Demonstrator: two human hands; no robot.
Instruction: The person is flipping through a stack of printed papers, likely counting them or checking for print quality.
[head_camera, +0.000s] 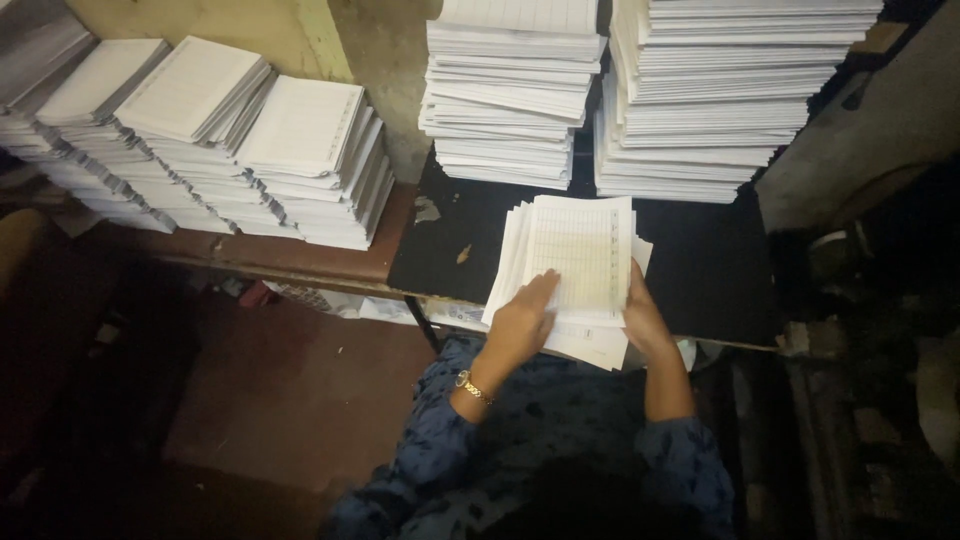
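Hands rest on a loose sheaf of ruled sheets (575, 270) lying on the black tabletop (700, 270), and everything else is best placed from that sheaf. The left hand (522, 320) lies flat and open on the sheaf's near left part, fingers spread across the top page, a gold bracelet (474, 388) at the wrist. The right hand (643, 315) stands against the sheaf's right edge, fingers curled around it from the side; whether it pinches any sheets or only presses against them cannot be told from this angle. The sheets are fanned and uneven, their corners stepping out at the left and at the near edge, which overhangs the front of the table slightly. Judging from that, the step in hand looks like gathering and squaring the sheaf: one palm holds it down, the other pushes the edge in. A next move would seem to call for both hands closing on opposite sides so the fanned corners can be brought flush, with care that the overhanging lower sheets do not slip off. Beyond the sheaf, at the back of the table, rise two tall stacks of printed paper (640, 90). Well to its left, on a reddish-brown bench (300, 258), several lower stacks of similar bundles (200, 140) lean in a row. Below the sheaf, blue patterned sleeves (440, 450) cover the person's arms.
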